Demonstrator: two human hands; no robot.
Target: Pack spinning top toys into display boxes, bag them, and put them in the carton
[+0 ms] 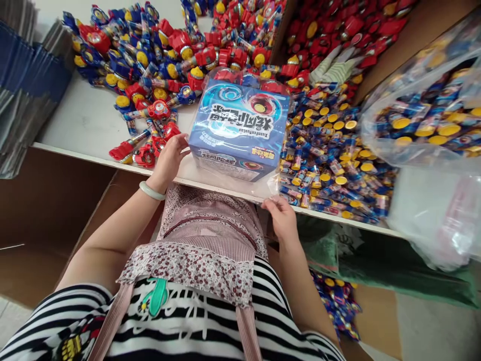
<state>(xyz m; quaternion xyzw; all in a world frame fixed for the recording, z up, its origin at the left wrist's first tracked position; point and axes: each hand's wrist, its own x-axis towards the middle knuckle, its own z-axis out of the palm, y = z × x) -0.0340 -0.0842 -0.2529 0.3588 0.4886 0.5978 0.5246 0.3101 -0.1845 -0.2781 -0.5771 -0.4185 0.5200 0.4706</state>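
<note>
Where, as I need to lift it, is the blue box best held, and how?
Probably by its left and right sides, both at once, coming from the table's front edge: the blue box is broad and square-cornered, and sits close to that edge. Tubes crowd its right side. Hold firmly through the clear bag, which looks loose and may slip.

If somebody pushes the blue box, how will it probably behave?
The blue box probably keeps its shape, given its flat faces and straight edges. Its glossy clear plastic wrap may feel slippery. Looking wider than tall, it likely slides before tipping.
</note>
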